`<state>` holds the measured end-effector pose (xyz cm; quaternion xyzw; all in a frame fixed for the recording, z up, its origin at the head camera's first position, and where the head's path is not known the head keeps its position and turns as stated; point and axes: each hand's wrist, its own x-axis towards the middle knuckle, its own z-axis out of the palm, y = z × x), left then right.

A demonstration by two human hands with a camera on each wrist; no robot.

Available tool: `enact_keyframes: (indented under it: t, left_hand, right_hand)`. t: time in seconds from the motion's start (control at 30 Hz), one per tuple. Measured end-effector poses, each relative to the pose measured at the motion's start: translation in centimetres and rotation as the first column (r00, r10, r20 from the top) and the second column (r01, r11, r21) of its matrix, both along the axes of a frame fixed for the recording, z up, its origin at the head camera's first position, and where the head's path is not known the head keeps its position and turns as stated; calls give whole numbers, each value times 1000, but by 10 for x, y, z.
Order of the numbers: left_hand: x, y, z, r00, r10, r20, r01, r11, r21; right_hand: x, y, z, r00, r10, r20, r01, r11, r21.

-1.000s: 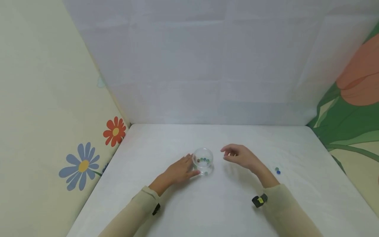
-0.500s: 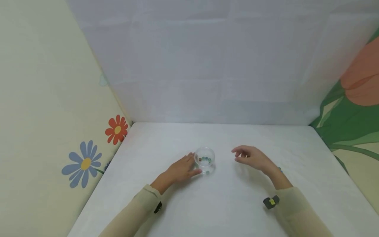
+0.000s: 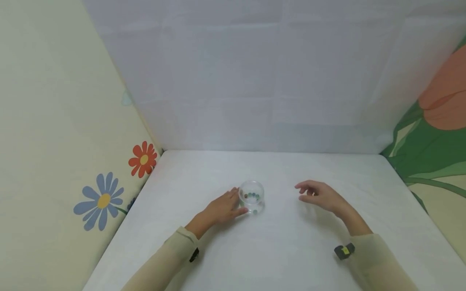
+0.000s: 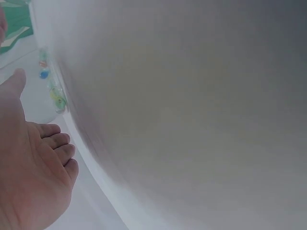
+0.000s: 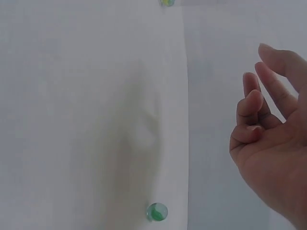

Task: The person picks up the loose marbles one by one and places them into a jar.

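Observation:
A clear round bowl (image 3: 252, 182) stands near the middle of the white table, with several small glass marbles (image 3: 253, 195) in it. My left hand (image 3: 222, 208) rests at the bowl's left side, thumb in front and fingers along the far left. In the left wrist view, coloured marbles (image 4: 44, 74) show through the clear wall beyond the thumb. Apart from the bowl, to its right, my right hand (image 3: 322, 196) hovers above the cloth with loosely bent fingers and holds nothing. The right wrist view shows a green-swirled marble (image 5: 157, 212) on the cloth and another marble (image 5: 167, 2) at the top edge.
White cloth covers the table (image 3: 269, 250), and a white sheet (image 3: 269, 89) hangs behind it. Flower-patterned panels (image 3: 103, 201) flank both sides. Black devices (image 3: 344, 251) sit at the sleeve cuffs.
My right hand has moved right, away from the bowl. Its forearm now covers the place where two loose marbles showed earlier. The left hand has stayed by the bowl.

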<state>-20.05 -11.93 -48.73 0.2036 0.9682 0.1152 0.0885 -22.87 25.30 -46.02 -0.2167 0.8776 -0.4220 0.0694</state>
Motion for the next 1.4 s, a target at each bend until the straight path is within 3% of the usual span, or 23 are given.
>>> enact_keyframes:
  t: [0.37,0.7,1.03,1.4]
  left_hand:
    - [0,0,0,1000,-14,-3,14,1000,-5]
    - [-3,-1,1,1000,-20,-18,20,1000,-21]
    - [-3,0,3,1000,-6,0,6,1000,-9]
    - [-1,-1,1,1000,-5,14,5,1000,-13]
  right_hand:
    - [5,28,-6,1000,-27,11,26,999,44]
    - [13,51,-2,999,-37,27,35,997,72]
    - [7,75,-18,997,-66,51,61,993,96]
    - [9,90,-30,995,-83,63,74,987,142]
